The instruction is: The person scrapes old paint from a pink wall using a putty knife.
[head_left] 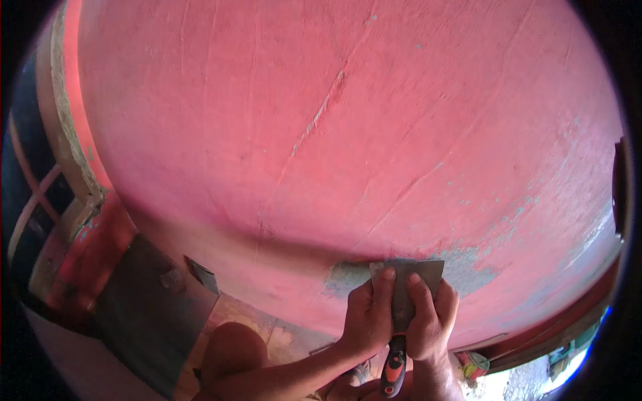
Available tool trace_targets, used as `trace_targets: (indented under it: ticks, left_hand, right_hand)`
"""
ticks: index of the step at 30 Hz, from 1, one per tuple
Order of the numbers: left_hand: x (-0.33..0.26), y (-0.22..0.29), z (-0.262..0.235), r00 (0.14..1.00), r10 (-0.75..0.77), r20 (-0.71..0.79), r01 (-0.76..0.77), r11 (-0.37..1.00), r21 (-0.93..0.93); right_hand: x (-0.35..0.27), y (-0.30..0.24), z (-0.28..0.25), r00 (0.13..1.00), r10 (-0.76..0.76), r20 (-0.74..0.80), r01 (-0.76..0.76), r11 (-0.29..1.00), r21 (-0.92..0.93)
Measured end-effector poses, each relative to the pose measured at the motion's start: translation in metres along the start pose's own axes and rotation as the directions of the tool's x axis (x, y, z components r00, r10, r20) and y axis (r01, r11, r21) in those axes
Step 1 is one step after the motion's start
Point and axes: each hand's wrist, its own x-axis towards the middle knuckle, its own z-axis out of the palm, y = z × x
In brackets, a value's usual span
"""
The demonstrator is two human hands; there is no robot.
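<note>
A wide-bladed scraper (403, 304) stands with its blade edge against the pink wall (374, 174) and its black and red handle pointing down toward me. My left hand (366, 317) grips the blade from the left side, thumb lying flat on the metal. From the right, my right hand (429, 321) is closed on the blade in the same way, its thumb also on the face. Neither hand is wrapped round the handle. Around the blade's edge a grey-green patch (468, 271) shows where the pink paint is worn away.
Long cracks (317, 120) run diagonally over the wall. On the left are a barred window (47, 187) and a dark panel (157, 307). A small dark flap-like piece (202, 275) sits near the wall's foot. My bent knee (234, 347) is below; a colourful bundle (475, 364) lies lower right.
</note>
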Motion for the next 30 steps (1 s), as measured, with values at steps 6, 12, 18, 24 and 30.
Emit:
trace_targets:
  ticks: [6, 12, 18, 24, 30]
  left_hand:
    - [0.002, -0.002, -0.005, 1.000, -0.017, 0.022, 0.017, 1.000, -0.014]
    - [0.001, -0.003, 0.000, 0.999, 0.002, 0.042, -0.005, 0.998, 0.066]
    - [-0.001, -0.002, 0.004, 0.999, 0.014, 0.033, -0.015, 0.999, 0.044]
    - [0.002, 0.006, 0.012, 0.999, 0.036, 0.014, -0.036, 0.999, 0.026]
    - [0.004, 0.006, 0.006, 1.000, 0.023, 0.019, -0.025, 0.994, 0.110]
  right_hand:
    - [-0.004, -0.005, 0.009, 0.998, -0.031, -0.064, 0.032, 0.999, 0.016]
    - [-0.002, -0.002, -0.001, 0.999, -0.019, -0.051, 0.020, 0.999, 0.028]
    - [-0.007, 0.003, -0.006, 0.994, -0.065, -0.083, 0.066, 0.998, 0.017]
    - [-0.001, -0.004, -0.004, 0.999, 0.005, -0.048, -0.001, 0.995, 0.098]
    - [-0.003, -0.001, -0.001, 0.997, -0.025, -0.069, 0.029, 0.998, 0.058]
